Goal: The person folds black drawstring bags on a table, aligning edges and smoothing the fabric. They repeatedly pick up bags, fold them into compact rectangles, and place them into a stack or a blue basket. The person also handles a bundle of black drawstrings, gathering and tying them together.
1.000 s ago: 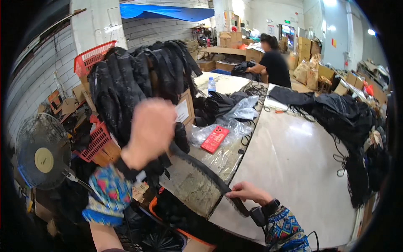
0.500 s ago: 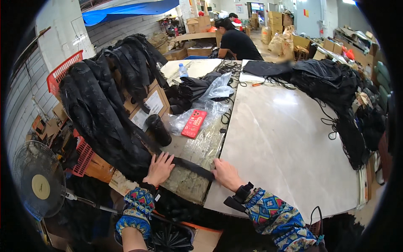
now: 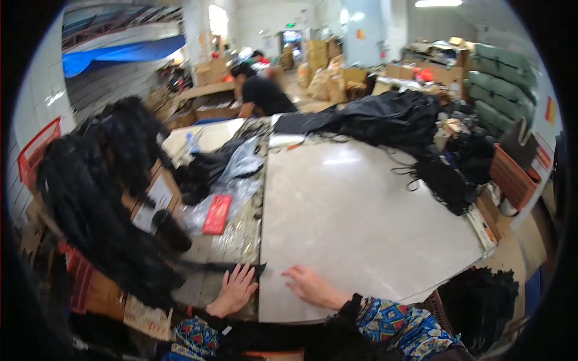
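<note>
A narrow black fabric strip (image 3: 208, 266) runs across the near left of the table from a big pile of black fabric strips (image 3: 96, 222). My left hand (image 3: 233, 293) lies flat on the strip close to its free end, fingers spread. Just right of that end, my right hand (image 3: 313, 287) hovers over or rests on the pale tabletop (image 3: 373, 228); its fingers are partly bent and apart, with nothing seen in them. A dark cup (image 3: 171, 231) and a red phone (image 3: 217, 214) are beyond my left hand.
Clear plastic bags (image 3: 241, 159) and a bottle (image 3: 192, 143) lie farther up the left side. Black corded fabric (image 3: 385, 120) is heaped along the far right edge. A person in black (image 3: 265, 95) bends beyond the table. Another black pile (image 3: 481, 307) stands low at right.
My right hand has let go of the strip's end and is apart from it. My left hand has slid nearer that end. The whole view has swung to the right.
</note>
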Demonstrator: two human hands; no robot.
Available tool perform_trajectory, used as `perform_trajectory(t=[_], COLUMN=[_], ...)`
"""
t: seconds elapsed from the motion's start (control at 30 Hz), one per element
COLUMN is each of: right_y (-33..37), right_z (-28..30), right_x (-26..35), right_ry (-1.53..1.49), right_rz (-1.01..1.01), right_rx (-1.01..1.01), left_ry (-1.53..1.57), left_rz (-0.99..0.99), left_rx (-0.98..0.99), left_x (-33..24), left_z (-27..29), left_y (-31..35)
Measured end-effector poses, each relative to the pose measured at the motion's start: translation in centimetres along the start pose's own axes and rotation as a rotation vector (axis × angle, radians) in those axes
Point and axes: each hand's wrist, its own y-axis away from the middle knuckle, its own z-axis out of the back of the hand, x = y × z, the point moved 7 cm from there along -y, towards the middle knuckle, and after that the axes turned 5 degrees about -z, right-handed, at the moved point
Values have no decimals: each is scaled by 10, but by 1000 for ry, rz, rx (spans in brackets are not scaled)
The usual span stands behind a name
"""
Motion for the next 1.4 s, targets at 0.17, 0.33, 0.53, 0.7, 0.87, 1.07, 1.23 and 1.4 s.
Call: perform_trajectory(t=[0.17,0.33,0.53,0.7,0.87,1.07,1.23,1.4], right_y=[46,144,375,675,887,1020,1064,988], right_z=[50,188,336,311,184,-2,-211,-198], right_x=[0,-42,-95,-107,-57,3,6,-107], right_ry=[-4,78,-89,-228,-73,380,450,-23], right_rz=[-56,-266,-443,-526,-1064,-1789,-2448,-2409], right_rx=[-120,-796,-1771,-2580,-2831,-2905,-2730,-1914], left_ry=[313,294,129,35,98,49,-46,-29], left_rz=[207,3,-312,-587,-808,-859,-749,-981], left_rx=[70,122,315,558,708,1008,1361,1383], left_x=[5,-13,-107,-204,-282,-382,-504,-628], left_z=[-9,18,62,46,24,0,-83,-187], left_y=[-33,-44,-52,-83,-93,-91,-106,-73])
